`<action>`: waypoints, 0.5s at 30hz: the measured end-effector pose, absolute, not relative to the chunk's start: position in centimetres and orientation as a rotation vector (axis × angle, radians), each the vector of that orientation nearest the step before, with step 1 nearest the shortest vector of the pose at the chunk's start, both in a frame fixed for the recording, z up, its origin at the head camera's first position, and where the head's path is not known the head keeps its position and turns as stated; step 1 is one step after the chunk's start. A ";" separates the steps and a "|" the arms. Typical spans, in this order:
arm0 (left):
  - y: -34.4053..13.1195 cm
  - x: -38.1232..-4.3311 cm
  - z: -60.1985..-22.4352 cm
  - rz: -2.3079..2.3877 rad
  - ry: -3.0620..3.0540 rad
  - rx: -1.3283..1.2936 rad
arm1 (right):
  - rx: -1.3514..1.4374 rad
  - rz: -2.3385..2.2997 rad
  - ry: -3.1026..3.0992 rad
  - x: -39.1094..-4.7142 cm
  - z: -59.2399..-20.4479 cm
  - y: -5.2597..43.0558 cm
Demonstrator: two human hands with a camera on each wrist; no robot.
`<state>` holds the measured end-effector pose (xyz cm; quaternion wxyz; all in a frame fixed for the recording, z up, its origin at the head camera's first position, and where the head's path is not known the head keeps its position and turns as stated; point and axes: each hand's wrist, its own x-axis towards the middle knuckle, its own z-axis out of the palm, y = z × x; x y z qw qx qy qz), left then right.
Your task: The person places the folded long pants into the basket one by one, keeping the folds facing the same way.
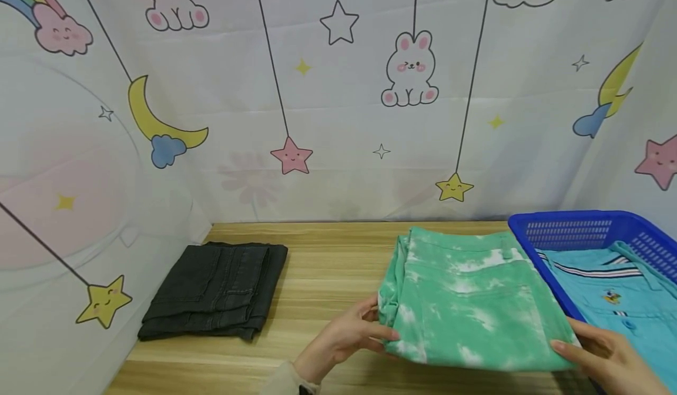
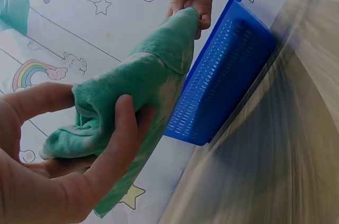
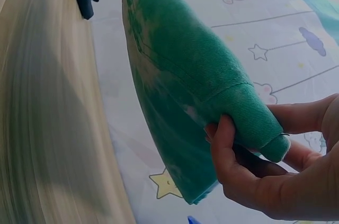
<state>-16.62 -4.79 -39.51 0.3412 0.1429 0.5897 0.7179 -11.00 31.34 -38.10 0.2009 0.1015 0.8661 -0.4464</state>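
Both hands are clamped on the folded green garment [image 1: 471,301], the left hand [image 1: 351,331] gripping its left edge and the right hand [image 1: 608,349] its near right corner. They stand well apart with the cloth between them, raised above the right part of the table, just beside the basket.

White printed sheeting [image 1: 344,101] walls the space at the left, far and right sides, lightly creased, its far part meeting the table's back edge. Below it spreads the wooden table [image 1: 322,313], pale yellow-brown with streaky grain running left to right. The green cloth, mottled with white patches, hides part of the rim of the blue basket [image 1: 568,233], whose walls are perforated, at the right. Inside the basket lies a light blue garment [image 1: 645,304] with striped trim. At the left of the table rests a folded black garment [image 1: 211,292], a pocket showing on top. Among the sheeting's prints are a yellow moon [image 1: 145,113], a white rabbit [image 1: 409,77] and, smaller, a pink star [image 1: 292,157]. Smallest are the light blue garment's emblem [image 1: 612,297] and button [image 1: 627,324].
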 end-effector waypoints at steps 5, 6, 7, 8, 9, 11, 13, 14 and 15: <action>-4.7 -16.7 -39.6 1.882 1.416 0.428 | 0.310 -1.353 2.414 -10.7 -38.4 31.9; -4.6 -16.8 -39.6 1.884 1.395 0.435 | 0.316 -1.383 2.406 -10.6 -38.4 32.0; -4.5 -16.8 -39.6 1.885 1.377 0.440 | 0.318 -1.404 2.401 -10.5 -38.4 32.1; -4.5 -16.8 -39.6 1.885 1.365 0.446 | 0.321 -1.417 2.398 -10.5 -38.5 32.2; -4.4 -16.8 -39.6 1.887 1.355 0.451 | 0.316 -1.434 2.393 -10.4 -38.5 32.3; -4.3 -16.8 -39.6 1.888 1.331 0.458 | 0.305 -1.448 2.393 -10.3 -38.5 32.5; -4.1 -16.9 -39.6 1.886 1.315 0.464 | 0.295 -1.443 2.403 -10.2 -38.5 32.7; -4.0 -16.9 -39.6 1.886 1.306 0.468 | 0.294 -1.436 2.409 -10.2 -38.6 32.8; -4.0 -16.9 -39.6 1.886 1.299 0.470 | 0.296 -1.430 2.414 -10.1 -38.6 32.8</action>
